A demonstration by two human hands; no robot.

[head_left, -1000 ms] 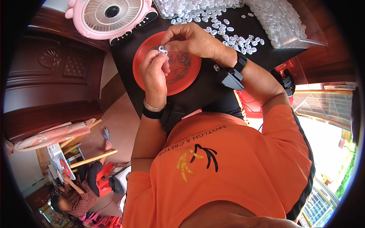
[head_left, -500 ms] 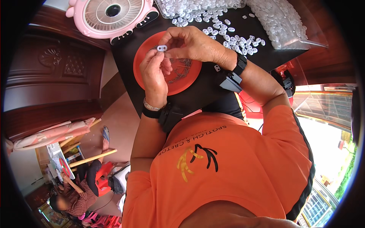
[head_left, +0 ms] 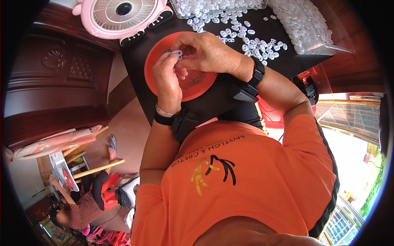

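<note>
Over an orange-red plate (head_left: 196,92), both my hands meet at one small white oval plastic piece with two holes (head_left: 177,53). My left hand (head_left: 167,80) pinches it between thumb and fingertips from the near side. The bent thumb and fingers of my right hand (head_left: 211,52) close on the piece from the right. Fingers hide much of the piece, and I cannot tell whether anything smaller is held with it. Small grey metal bits (head_left: 196,80) lie in the plate beneath my hands.
Loose white oval pieces (head_left: 258,47) lie scattered on the black table (head_left: 221,92). Clear bins of such pieces stand at the back (head_left: 217,5) and back right (head_left: 301,28). A pink fan (head_left: 123,18) stands at the back left. Another person (head_left: 82,211) sits at lower left.
The white oval piece has tilted and turned between my fingers, and its holes show less. My right hand has shifted slightly down. The other person's arm has moved.
</note>
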